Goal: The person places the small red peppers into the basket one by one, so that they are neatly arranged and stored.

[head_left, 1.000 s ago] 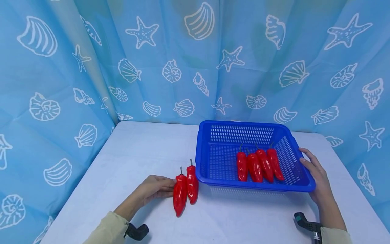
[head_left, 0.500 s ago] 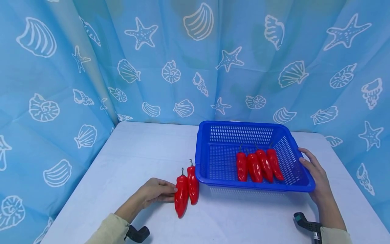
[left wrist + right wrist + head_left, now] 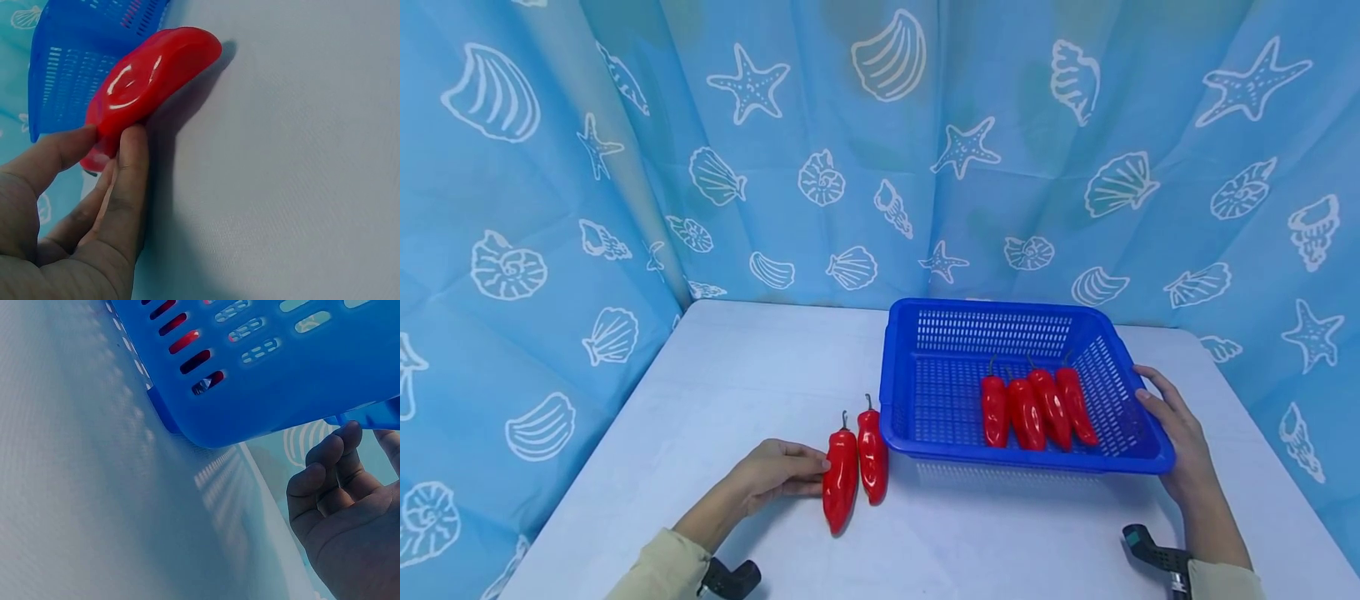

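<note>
My left hand (image 3: 786,475) pinches a red chili pepper (image 3: 840,482) by its left side, over the white table left of the basket. In the left wrist view the thumb and fingertips grip this pepper (image 3: 150,81) near its stem end, and its shadow falls on the table. A second red pepper (image 3: 872,457) lies just to its right, alongside the basket. The blue plastic basket (image 3: 1000,454) holds several red peppers (image 3: 1026,412) side by side in its right half. My right hand (image 3: 1183,450) grips the basket's right rim, with curled fingers (image 3: 322,450) under the edge in the right wrist view.
A white-covered table (image 3: 760,358) bears everything. A blue curtain (image 3: 820,108) printed with white shells and starfish hangs behind it and down both sides. A black wrist device (image 3: 730,577) sits on the left forearm, another black device (image 3: 1157,550) on the right.
My left hand and its pepper shifted slightly right, then back left, and a narrow gap now shows between the two peppers. The right hand and basket stayed put.
</note>
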### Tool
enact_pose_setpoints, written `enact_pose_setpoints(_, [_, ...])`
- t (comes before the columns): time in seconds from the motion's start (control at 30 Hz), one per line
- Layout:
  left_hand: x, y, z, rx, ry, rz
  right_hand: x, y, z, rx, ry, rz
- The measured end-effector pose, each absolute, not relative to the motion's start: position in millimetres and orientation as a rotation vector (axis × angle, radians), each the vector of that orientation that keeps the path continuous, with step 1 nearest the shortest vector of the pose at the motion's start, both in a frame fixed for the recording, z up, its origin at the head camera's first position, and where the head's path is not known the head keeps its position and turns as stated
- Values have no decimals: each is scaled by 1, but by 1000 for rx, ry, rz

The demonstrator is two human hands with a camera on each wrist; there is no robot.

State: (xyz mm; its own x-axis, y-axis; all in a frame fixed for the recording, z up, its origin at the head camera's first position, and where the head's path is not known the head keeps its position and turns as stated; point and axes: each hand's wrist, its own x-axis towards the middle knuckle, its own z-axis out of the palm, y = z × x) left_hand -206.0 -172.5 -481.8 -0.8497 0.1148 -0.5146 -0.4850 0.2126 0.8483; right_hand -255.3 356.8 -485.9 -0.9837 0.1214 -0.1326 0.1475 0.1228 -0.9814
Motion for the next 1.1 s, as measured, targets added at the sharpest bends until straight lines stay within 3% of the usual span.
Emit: enact_pose_setpoints(1.1, [-216, -180, -451, -292, 1950, 1885, -255, 357, -485, 306, 2351, -2019])
